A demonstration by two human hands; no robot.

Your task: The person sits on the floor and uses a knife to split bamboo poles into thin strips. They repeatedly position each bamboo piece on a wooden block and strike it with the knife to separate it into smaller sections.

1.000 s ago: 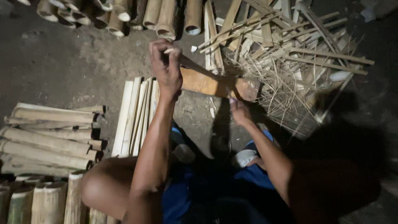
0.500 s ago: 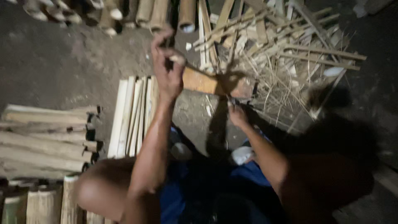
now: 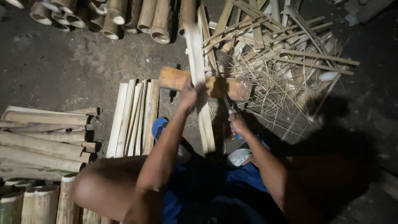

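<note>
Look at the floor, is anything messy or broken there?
Yes. Thin bamboo scraps lie tangled and criss-crossed in a loose heap at upper right, unlike the split slats laid side by side. The left hand holds a bamboo strip over a wooden block.

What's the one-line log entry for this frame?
left hand: grips bamboo slat | right hand: holds a tool, kind unclear | wooden block: under slat
</note>
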